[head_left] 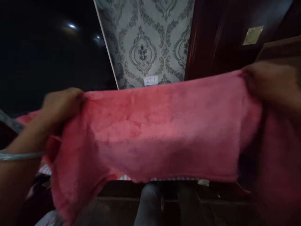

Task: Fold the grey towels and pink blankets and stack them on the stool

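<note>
A pink-red, soft-looking cloth garment (160,131) is stretched across the middle of the head view. My left hand (63,102) is closed on its upper left edge, and a clear bangle circles that wrist. At the upper right corner, my right hand (270,83) is closed on the fabric, its fingers partly smeared by motion. Between the hands the top edge runs nearly straight, rising a little to the right. Loose folds hang below both hands. The garment's exact kind cannot be made out, and it hides most of the surface behind it.
A dark glossy panel (47,47) fills the upper left. Behind stands patterned grey wallpaper (162,40) with a paper label (150,80) reading 277. Dark red wood (218,34) and a brownish box (282,50) are at right. My legs (149,207) show below.
</note>
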`<act>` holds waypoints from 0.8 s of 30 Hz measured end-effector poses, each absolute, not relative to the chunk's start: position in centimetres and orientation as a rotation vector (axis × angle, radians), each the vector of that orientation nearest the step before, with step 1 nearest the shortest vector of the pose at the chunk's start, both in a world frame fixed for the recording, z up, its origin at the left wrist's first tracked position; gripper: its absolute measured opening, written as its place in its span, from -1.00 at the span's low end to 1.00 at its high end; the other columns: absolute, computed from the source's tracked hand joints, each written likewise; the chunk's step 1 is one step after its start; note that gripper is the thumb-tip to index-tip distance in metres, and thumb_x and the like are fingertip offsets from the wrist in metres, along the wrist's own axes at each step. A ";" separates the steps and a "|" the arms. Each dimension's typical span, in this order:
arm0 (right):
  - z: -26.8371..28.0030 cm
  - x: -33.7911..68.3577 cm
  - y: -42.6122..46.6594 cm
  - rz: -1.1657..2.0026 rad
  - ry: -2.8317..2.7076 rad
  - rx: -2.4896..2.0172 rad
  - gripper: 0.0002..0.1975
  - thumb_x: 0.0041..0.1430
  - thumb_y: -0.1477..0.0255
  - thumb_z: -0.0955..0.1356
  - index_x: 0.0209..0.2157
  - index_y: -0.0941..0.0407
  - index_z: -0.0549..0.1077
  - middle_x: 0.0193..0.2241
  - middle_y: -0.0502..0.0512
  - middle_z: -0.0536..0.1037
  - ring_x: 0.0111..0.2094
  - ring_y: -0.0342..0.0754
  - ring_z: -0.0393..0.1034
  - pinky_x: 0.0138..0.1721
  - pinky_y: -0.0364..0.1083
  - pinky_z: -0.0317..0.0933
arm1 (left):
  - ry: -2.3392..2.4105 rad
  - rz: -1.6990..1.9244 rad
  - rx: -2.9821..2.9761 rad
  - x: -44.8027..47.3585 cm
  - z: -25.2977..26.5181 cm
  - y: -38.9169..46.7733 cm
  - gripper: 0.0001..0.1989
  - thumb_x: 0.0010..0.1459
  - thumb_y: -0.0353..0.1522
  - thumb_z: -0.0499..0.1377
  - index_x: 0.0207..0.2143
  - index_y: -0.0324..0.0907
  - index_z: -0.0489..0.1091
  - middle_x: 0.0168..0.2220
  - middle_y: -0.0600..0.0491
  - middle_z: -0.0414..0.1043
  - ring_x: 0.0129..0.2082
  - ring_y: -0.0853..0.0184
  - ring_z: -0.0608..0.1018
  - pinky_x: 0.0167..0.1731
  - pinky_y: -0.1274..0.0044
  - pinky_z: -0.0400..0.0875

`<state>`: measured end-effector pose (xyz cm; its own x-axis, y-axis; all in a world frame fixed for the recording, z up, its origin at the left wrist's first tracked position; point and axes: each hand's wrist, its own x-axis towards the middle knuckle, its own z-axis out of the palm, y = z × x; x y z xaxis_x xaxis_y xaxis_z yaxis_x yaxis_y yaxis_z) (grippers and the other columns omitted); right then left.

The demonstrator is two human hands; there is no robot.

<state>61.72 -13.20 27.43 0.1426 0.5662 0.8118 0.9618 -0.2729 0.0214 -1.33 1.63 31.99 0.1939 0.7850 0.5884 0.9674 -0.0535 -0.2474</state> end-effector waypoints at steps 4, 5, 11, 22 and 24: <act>22.8 61.8 -4.3 -0.737 -1.657 -2.106 -0.65 0.46 0.43 0.22 0.05 0.33 0.51 0.00 0.44 0.55 -0.06 0.12 0.45 -0.21 0.05 0.15 | -1.428 -0.175 -2.151 4.1 26.9 8.2 -0.70 0.33 -0.37 -0.05 -0.07 -0.24 0.44 -0.08 -0.13 0.45 -0.05 0.16 0.50 0.00 0.33 0.41; 21.3 61.4 -2.3 -0.681 -1.642 -2.138 -0.66 0.45 0.48 0.22 0.08 0.34 0.49 0.00 0.47 0.54 -0.04 0.15 0.44 -0.18 0.07 0.16 | -1.435 -0.167 -2.164 5.3 25.2 10.0 -0.67 0.30 -0.42 -0.03 0.01 -0.23 0.42 -0.02 -0.16 0.44 0.01 0.12 0.48 0.03 0.31 0.40; 8.7 57.0 1.5 -0.325 -1.934 -1.961 -0.54 0.26 0.51 0.26 0.18 0.19 0.45 0.13 0.39 0.50 0.09 0.25 0.42 0.04 0.16 0.32 | -1.787 -0.196 -2.368 5.5 15.3 15.2 -0.54 0.19 -0.45 0.09 0.15 -0.13 0.43 0.21 -0.18 0.40 0.24 0.07 0.40 0.20 0.25 0.27; -2.9 57.3 -8.3 -0.253 -2.011 -1.519 -0.59 0.28 0.21 0.21 -0.01 -0.16 0.61 0.01 0.18 0.61 0.02 0.31 0.52 -0.01 0.21 0.49 | -2.522 -0.351 -2.086 -6.6 6.4 4.3 -0.69 0.23 -0.26 0.04 -0.29 -0.21 0.55 -0.31 -0.10 0.62 -0.26 0.19 0.63 -0.29 0.49 0.44; -2.4 55.0 -9.4 -0.272 -2.067 -1.462 -0.55 0.31 0.19 0.20 0.11 -0.12 0.54 0.11 0.17 0.55 0.11 0.28 0.46 0.07 0.24 0.44 | -2.536 -0.456 -2.033 -6.5 5.8 2.8 -0.66 0.25 -0.24 0.03 -0.18 -0.23 0.53 -0.20 -0.14 0.61 -0.19 0.17 0.62 -0.23 0.47 0.45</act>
<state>54.96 -9.42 -2.42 -0.2254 0.7922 0.5670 0.9119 0.3764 -0.1635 -6.53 2.76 5.82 -0.2268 0.9719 0.0630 0.9330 0.1982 0.3004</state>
